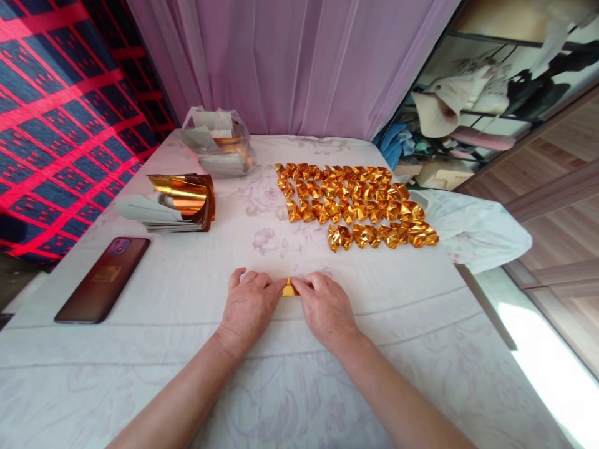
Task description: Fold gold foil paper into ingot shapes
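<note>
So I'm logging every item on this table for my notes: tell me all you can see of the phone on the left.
The phone lies flat on the white floral cloth near the table's left edge, back side up, slanted so its camera end points away from the person. Its back looks glossy and dark reddish-brown, with a camera block at the far corner and a small gold rectangular patch at mid-body. Neither hand touches it; it lies apart from the gold foil sheets farther back.

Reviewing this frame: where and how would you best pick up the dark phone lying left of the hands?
Probably by the phone's two long edges, from above. It lies flat, face down on the cloth-covered table, with bare cloth along both long sides. The left hand is nearer.
</note>
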Tool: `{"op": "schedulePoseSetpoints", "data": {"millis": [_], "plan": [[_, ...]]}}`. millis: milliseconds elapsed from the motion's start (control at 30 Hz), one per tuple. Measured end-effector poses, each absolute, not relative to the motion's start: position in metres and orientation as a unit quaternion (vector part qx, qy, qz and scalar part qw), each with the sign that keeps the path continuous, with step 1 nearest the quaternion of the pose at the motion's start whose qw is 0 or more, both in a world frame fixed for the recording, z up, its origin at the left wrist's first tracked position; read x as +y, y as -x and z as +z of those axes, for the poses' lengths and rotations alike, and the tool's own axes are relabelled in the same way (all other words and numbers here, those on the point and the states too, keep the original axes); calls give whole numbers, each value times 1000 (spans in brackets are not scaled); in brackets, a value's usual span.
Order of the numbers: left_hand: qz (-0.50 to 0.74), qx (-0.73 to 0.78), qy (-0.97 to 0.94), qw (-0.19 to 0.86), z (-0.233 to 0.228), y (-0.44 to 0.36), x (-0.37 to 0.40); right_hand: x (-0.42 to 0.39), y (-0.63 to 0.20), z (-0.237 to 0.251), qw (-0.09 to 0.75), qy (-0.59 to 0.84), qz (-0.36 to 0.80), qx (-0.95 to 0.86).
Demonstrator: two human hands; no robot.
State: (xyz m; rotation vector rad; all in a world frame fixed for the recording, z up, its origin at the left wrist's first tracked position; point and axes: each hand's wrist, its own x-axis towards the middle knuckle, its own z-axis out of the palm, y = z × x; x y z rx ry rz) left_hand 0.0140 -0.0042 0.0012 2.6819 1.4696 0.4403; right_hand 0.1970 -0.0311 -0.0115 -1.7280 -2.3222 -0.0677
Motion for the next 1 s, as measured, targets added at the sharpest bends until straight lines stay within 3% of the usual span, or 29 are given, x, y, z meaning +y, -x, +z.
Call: {"op": "schedulePoseSetpoints", "data": {"millis": [500, 800, 1000], "plan": [[118, 473, -873, -5, 1, -17, -5, -28, -199, -8, 107, 585, -13, -804], [127, 472, -872, 13, 2, -16, -1, -24, -202, -9, 254, 617, 97, -739], [125, 478, -869, 22, 2, -15, -1, -26, -186, -12, 222, 648, 89, -723]]}}
